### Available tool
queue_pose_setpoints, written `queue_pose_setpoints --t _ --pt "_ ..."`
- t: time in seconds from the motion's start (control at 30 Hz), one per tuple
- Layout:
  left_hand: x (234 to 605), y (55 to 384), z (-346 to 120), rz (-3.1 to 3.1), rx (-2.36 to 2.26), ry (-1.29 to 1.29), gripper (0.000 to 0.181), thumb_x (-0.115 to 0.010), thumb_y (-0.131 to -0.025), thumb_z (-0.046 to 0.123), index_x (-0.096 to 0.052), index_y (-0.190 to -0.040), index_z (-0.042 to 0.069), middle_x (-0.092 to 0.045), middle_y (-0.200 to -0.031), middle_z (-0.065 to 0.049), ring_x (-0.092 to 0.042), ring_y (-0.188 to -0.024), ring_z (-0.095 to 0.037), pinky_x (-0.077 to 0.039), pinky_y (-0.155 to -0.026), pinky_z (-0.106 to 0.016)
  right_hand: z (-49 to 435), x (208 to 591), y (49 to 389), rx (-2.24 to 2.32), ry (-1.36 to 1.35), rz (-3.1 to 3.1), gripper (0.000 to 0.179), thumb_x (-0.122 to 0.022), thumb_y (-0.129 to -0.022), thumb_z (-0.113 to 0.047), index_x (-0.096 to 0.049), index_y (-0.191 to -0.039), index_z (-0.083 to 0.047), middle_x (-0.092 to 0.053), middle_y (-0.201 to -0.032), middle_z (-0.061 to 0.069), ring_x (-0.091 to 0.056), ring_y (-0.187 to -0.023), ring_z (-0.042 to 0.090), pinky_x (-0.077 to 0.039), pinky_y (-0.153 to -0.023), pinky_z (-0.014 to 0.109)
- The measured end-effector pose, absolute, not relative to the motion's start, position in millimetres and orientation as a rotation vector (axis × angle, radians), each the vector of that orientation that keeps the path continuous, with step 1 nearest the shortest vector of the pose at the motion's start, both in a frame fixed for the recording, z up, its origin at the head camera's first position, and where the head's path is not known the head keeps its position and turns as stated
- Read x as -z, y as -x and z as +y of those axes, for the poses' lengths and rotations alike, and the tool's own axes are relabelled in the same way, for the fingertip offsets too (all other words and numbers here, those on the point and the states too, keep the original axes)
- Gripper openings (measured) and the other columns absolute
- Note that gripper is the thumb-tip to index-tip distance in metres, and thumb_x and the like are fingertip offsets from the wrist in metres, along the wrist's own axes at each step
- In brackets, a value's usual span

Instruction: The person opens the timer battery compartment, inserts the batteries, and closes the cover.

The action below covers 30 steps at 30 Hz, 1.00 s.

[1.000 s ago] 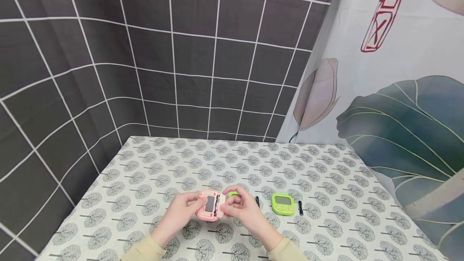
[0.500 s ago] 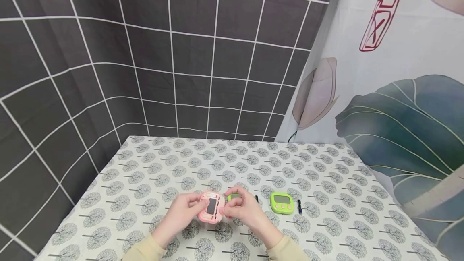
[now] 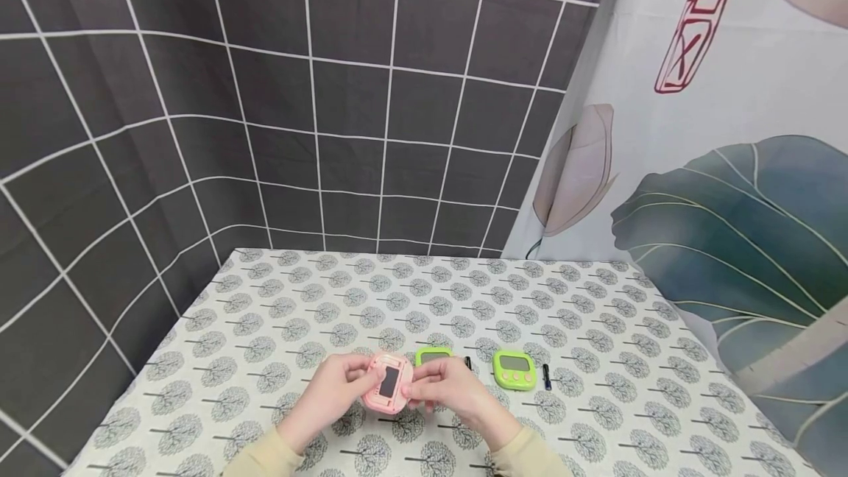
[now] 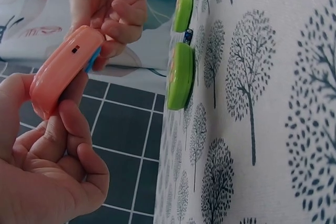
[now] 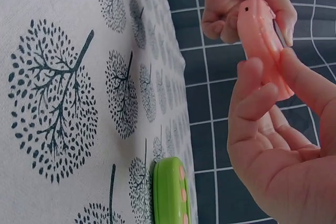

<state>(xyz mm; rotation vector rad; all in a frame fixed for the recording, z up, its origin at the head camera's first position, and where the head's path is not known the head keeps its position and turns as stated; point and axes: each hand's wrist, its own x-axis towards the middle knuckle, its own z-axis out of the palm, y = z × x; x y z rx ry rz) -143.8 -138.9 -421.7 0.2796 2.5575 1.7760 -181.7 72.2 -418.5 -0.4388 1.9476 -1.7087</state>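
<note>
A pink digital timer (image 3: 387, 383) is held above the table with its back, which bears a dark rectangle, turned up. My left hand (image 3: 336, 387) grips its left edge, thumb on the back. On the right edge, my right hand (image 3: 453, 391) pinches it between thumb and fingers. In the left wrist view the timer's side (image 4: 65, 69) shows a small dark slot, and a bit of blue (image 4: 93, 60) is visible underneath. From the right wrist, the timer (image 5: 262, 40) is seen edge-on between both hands. No battery shows in its back now.
One green timer (image 3: 433, 353) lies just behind my right hand, partly hidden. Another green timer (image 3: 514, 370) lies to the right, screen up. Beside each is a small dark battery-like cylinder (image 3: 546, 377). A tree-patterned cloth (image 3: 318, 285) covers the table; a dark gridded curtain (image 3: 344, 109) hangs behind.
A second ago an open slot with batteries showed in the timer's back; it is now covered. My right fingers have dropped lower, uncovering more of the nearer green timer.
</note>
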Motion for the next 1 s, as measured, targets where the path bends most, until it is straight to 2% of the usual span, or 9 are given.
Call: queue_pose_setpoints --t 0.07,0.27,0.43,0.53,0.77,0.87,1.0 --pt "421 144 -139 2.553 -1.777 -0.292 0.033 -0.064 -0.089 0.023 -0.066 -0.106 -0.005 -0.072 -0.09 -0.018 -0.069 -0.075 -0.013 -0.053 -0.07 -0.022 73 419 182 1.702 0.434 1.945 0.028 -0.072 -0.081 -0.009 -0.064 -0.101 0.009 -0.072 -0.079 0.014 -0.063 -0.062 0.01 -0.046 -0.055 0.02" --pt "418 144 -140 2.538 -1.769 -0.354 0.035 -0.062 -0.091 0.023 -0.064 -0.111 -0.006 -0.071 -0.095 -0.019 -0.07 -0.082 -0.025 -0.054 -0.076 -0.024 75 416 183 1.721 0.463 1.915 0.026 -0.069 -0.083 -0.006 -0.062 -0.1 0.011 -0.071 -0.078 0.014 -0.063 -0.061 0.008 -0.046 -0.054 0.018" --pt "415 145 -142 2.525 -1.739 -0.336 0.037 -0.061 -0.092 0.028 -0.064 -0.111 -0.003 -0.073 -0.089 -0.01 -0.069 -0.079 -0.013 -0.052 -0.087 -0.039 73 416 183 1.756 0.462 1.925 0.024 -0.071 -0.082 -0.007 -0.062 -0.096 0.01 -0.07 -0.071 0.005 -0.06 -0.06 0.008 -0.046 -0.054 0.019" --pt "414 146 -144 2.509 -1.74 -0.342 0.034 -0.059 -0.092 0.028 -0.065 -0.111 0.0 -0.073 -0.087 -0.005 -0.068 -0.079 -0.012 -0.048 -0.091 -0.047 70 415 181 1.766 0.467 1.947 0.025 -0.071 -0.081 -0.008 -0.062 -0.096 0.01 -0.069 -0.071 0.003 -0.059 -0.06 0.007 -0.049 -0.058 0.02" --pt "412 148 -149 2.417 -1.796 -0.398 0.036 -0.059 -0.093 0.024 -0.062 -0.114 -0.005 -0.072 -0.091 -0.013 -0.069 -0.087 -0.022 -0.04 -0.098 -0.056 66 411 180 1.788 0.458 1.989 0.025 -0.073 -0.08 -0.01 -0.063 -0.093 0.009 -0.069 -0.071 0.003 -0.06 -0.061 0.008 -0.054 -0.064 0.026" --pt "411 148 -147 2.405 -1.797 -0.397 0.04 -0.059 -0.093 0.025 -0.06 -0.116 -0.007 -0.072 -0.095 -0.016 -0.069 -0.091 -0.027 -0.041 -0.097 -0.056 67 412 180 1.796 0.442 1.998 0.025 -0.074 -0.08 -0.01 -0.063 -0.092 0.008 -0.069 -0.072 0.004 -0.061 -0.061 0.009 -0.055 -0.066 0.029" --pt "412 149 -145 2.412 -1.775 -0.381 0.039 -0.058 -0.093 0.027 -0.061 -0.116 -0.005 -0.072 -0.096 -0.013 -0.068 -0.093 -0.025 -0.043 -0.096 -0.054 69 415 180 1.816 0.43 1.994 0.025 -0.073 -0.08 -0.009 -0.062 -0.094 0.009 -0.069 -0.073 0.004 -0.061 -0.062 0.009 -0.055 -0.066 0.029"
